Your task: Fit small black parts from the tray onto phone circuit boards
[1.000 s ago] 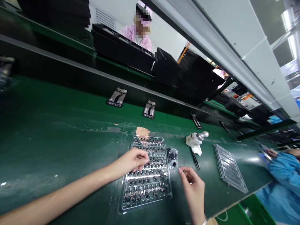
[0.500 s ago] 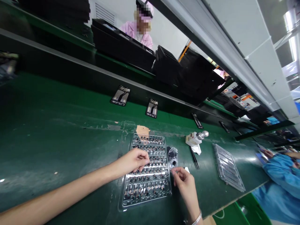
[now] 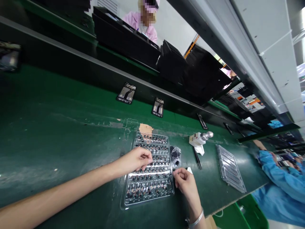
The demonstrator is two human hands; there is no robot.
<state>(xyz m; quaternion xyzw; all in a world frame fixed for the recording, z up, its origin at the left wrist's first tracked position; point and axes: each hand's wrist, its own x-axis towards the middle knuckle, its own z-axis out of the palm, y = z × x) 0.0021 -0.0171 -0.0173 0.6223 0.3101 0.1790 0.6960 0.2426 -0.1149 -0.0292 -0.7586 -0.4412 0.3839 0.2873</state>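
Observation:
My left hand (image 3: 140, 158) hovers over the middle of a clear plastic tray (image 3: 164, 197), its fingers curled and pinched together. Rows of small dark and copper-coloured parts (image 3: 145, 190) fill that tray. At the tray's right edge is my right hand (image 3: 188, 183), thumb and forefinger pressed together. Whatever is between the fingertips of either hand is too small or hidden to make out. Just beyond the right hand lies a small clear bag (image 3: 176, 154) with something black in it. A white object (image 3: 189, 170) shows partly behind that hand.
A white bottle with a metal top (image 3: 197, 139), black tweezers (image 3: 197, 159) and stacked clear trays (image 3: 230, 168) stand to the right. Open phone bodies (image 3: 127, 93) lie along the back strip. Co-workers in blue sleeves (image 3: 274, 171) and pink clothing (image 3: 133, 21) are nearby.
The view has shifted slightly. Both hands keep nearly the same pose over and beside the tray. At the right, a co-worker's blue-sleeved arm has moved.

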